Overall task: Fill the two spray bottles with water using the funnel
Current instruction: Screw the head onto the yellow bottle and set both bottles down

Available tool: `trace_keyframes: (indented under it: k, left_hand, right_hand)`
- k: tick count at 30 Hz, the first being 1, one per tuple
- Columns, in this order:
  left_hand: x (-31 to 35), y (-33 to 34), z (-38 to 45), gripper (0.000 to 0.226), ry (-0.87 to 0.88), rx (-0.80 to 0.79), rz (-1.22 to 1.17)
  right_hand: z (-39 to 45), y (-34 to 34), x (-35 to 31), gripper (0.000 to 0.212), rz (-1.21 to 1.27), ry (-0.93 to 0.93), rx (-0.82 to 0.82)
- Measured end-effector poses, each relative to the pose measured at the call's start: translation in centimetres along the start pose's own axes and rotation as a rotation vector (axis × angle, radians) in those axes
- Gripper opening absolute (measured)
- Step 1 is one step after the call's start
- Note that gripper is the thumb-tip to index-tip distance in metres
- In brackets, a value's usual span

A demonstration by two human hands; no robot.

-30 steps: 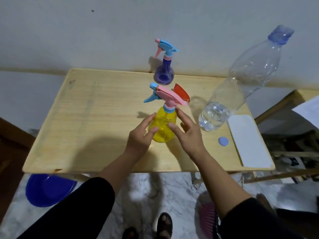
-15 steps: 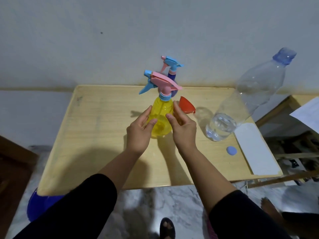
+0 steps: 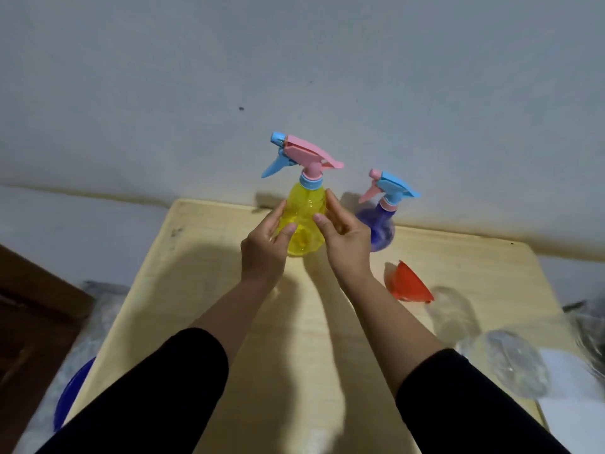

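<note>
A yellow spray bottle (image 3: 306, 221) with a pink and blue trigger head is held upright above the wooden table (image 3: 203, 273). My left hand (image 3: 266, 247) grips its left side and my right hand (image 3: 343, 239) grips its right side, fingers and thumbs curled round the body. The purple spray bottle (image 3: 381, 231) with a blue and pink head stands behind my right hand, near the wall. A red funnel (image 3: 409, 285) lies on its side on the table to the right. The clear water bottle (image 3: 510, 362) shows blurred at the right edge.
A white flat sheet (image 3: 569, 417) lies at the table's right front corner. A blue round thing (image 3: 70, 388) sits on the floor beside the table's left edge. The wall runs right behind the table.
Both hands have lifted the yellow spray bottle off the table and carried it up and away from me. The view has swung, so the water bottle now sits low at the right.
</note>
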State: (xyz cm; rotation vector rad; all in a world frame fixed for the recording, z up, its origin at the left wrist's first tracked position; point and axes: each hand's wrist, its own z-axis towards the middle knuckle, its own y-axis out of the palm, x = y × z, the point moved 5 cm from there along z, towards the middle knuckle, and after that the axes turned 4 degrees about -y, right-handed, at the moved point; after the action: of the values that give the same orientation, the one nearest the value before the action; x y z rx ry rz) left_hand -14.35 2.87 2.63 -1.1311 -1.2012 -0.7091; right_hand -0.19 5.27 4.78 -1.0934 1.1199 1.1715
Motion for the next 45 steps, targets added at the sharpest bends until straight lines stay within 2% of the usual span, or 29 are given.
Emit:
trace_keyframes:
  k: [3, 6, 18, 21, 24, 26, 30, 35, 40, 45]
  left_hand:
    - [-0.7, 0.7, 2.3, 0.045, -0.047, 0.001, 0.106]
    - [-1.5, 1.4, 3.3, 0.05, -0.045, -0.006, 0.064]
    - [-2.1, 2.0, 4.5, 0.046, -0.066, 0.04, 0.068]
    - [-1.8, 2.0, 4.2, 0.049, -0.062, 0.007, 0.106]
    - [-1.2, 2.0, 3.9, 0.057, -0.004, -0.054, 0.305]
    - [-1.5, 1.8, 3.7, 0.063, -0.007, -0.097, 0.454]
    - [-2.8, 1.1, 3.0, 0.069, -0.101, -0.187, 0.702]
    - [-0.8, -0.1, 0.9, 0.063, -0.055, -0.204, 0.872]
    - [2.8, -1.4, -1.0, 0.052, -0.019, -0.229, 0.96]
    - [7.1, -2.8, -3.9, 0.052, 0.066, -0.22, 1.012]
  right_hand:
    - [1.9, 0.5, 1.3, 0.049, 0.012, 0.026, -0.016]
    - [3.2, 0.6, 2.1, 0.049, 0.029, 0.041, -0.02]
    - [4.7, 0.5, 2.9, 0.048, 0.036, 0.005, -0.082]
    - [4.6, 0.4, 3.2, 0.052, -0.206, -0.054, -0.126]
    - [3.9, 0.0, 3.3, 0.068, -0.503, -0.025, -0.185]
    - [3.3, -0.4, 3.0, 0.072, -0.655, -0.01, -0.225]
    - [2.2, -0.9, 3.1, 0.061, -0.959, 0.028, -0.401]
    - [0.7, -1.5, 2.2, 0.052, -1.185, 0.114, -0.564]
    - [-0.5, -1.4, -1.8, 0.04, -1.313, 0.032, -0.523]
    - [-2.8, -2.1, -6.4, 0.041, -1.374, 0.017, -0.415]
